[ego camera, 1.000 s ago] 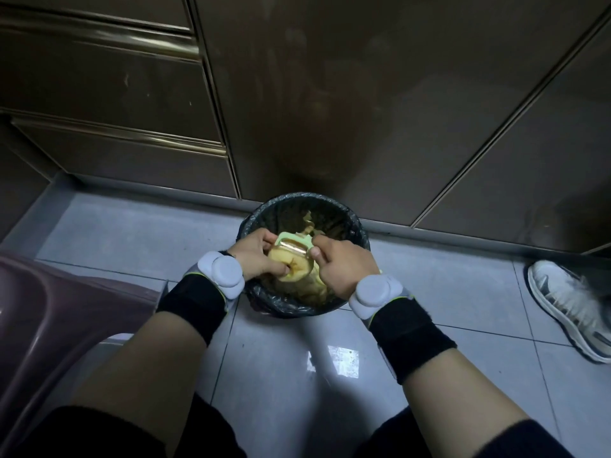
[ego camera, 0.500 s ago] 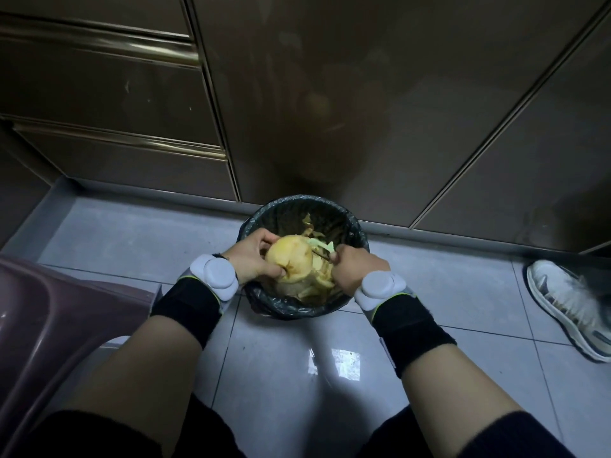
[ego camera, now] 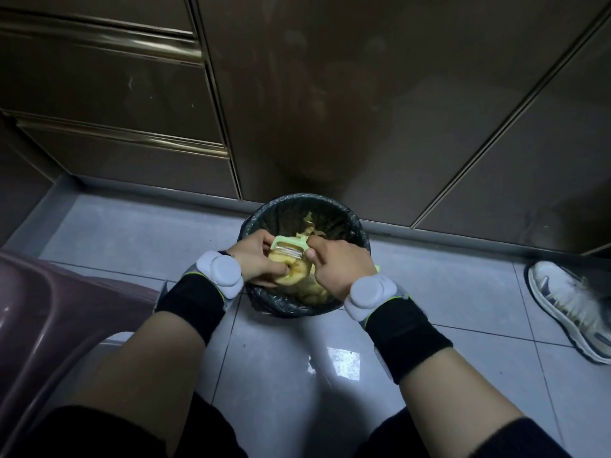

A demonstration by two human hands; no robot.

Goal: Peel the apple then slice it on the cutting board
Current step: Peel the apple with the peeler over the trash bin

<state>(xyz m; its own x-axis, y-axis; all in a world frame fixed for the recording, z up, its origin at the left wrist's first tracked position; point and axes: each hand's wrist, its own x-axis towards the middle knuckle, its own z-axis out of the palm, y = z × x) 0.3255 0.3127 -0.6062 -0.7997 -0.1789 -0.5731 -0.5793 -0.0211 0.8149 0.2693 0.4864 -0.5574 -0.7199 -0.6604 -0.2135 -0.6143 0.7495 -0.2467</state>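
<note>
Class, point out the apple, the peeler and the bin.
apple (ego camera: pixel 299 268): head view, pale peeled side.
peeler (ego camera: pixel 287 242): head view, green frame above the blade.
bin (ego camera: pixel 284 211): head view, far inner wall of the black liner.

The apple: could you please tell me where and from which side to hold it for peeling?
Grip the apple by its ends from the left, like the left hand, thumb at the dimple; that should leave its round flank to the peeler.

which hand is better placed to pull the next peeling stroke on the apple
Right. The right hand grips the green peeler, blade on the apple; the left hand just holds the apple over the bin.
</note>
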